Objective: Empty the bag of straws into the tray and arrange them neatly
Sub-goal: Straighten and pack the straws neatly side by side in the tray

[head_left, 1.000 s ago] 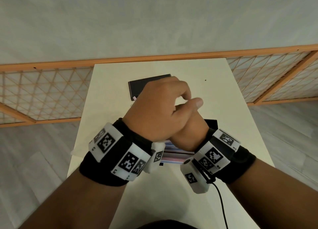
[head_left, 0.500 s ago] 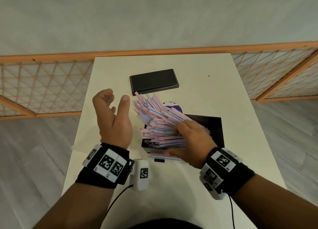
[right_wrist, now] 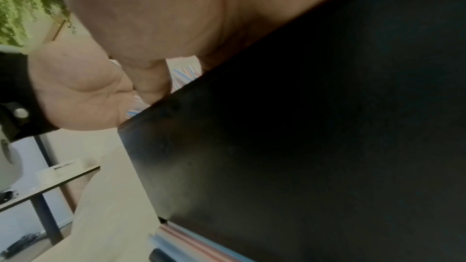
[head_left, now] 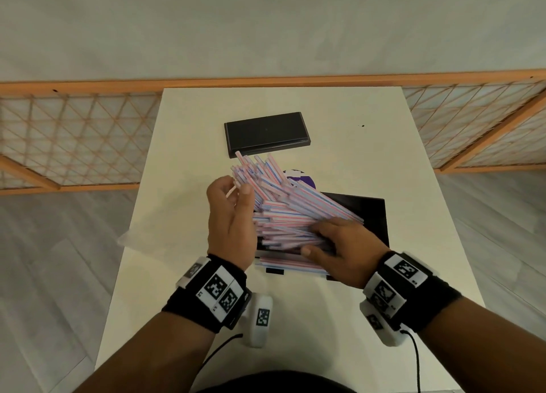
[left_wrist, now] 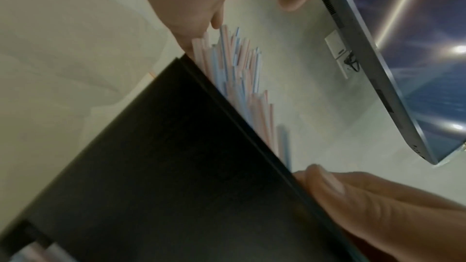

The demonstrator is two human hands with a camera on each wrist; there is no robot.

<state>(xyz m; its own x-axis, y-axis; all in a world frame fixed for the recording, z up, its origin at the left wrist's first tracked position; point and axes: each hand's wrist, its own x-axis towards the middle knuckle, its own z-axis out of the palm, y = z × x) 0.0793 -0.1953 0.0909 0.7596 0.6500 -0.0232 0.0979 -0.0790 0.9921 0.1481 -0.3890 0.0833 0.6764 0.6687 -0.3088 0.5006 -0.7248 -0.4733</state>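
A heap of pink, blue and white striped straws (head_left: pixel 295 212) lies fanned out across the black tray (head_left: pixel 372 212), their left ends sticking out past its rim. My left hand (head_left: pixel 235 187) is at those left ends, thumb and curled fingers closed round a few straws. My right hand (head_left: pixel 319 242) holds the near right part of the heap, fingers on top and thumb on the near side. The left wrist view shows straw tips (left_wrist: pixel 239 79) against my fingertips (left_wrist: pixel 218 21) above the tray wall (left_wrist: pixel 176 166). The dark tray (right_wrist: pixel 302 146) fills the right wrist view.
A second flat black tray or lid (head_left: pixel 266 132) lies further back on the white table (head_left: pixel 384 156). A purple round thing (head_left: pixel 301 179) peeks out behind the straws. The clear, empty bag (head_left: pixel 133 236) hangs at the table's left edge. A wooden lattice rail (head_left: pixel 74 144) runs behind.
A second ago both hands were raised together near the camera. Since then the right hand settled on the straws, and the left, open and apart half a second ago, closed in on the straw ends.
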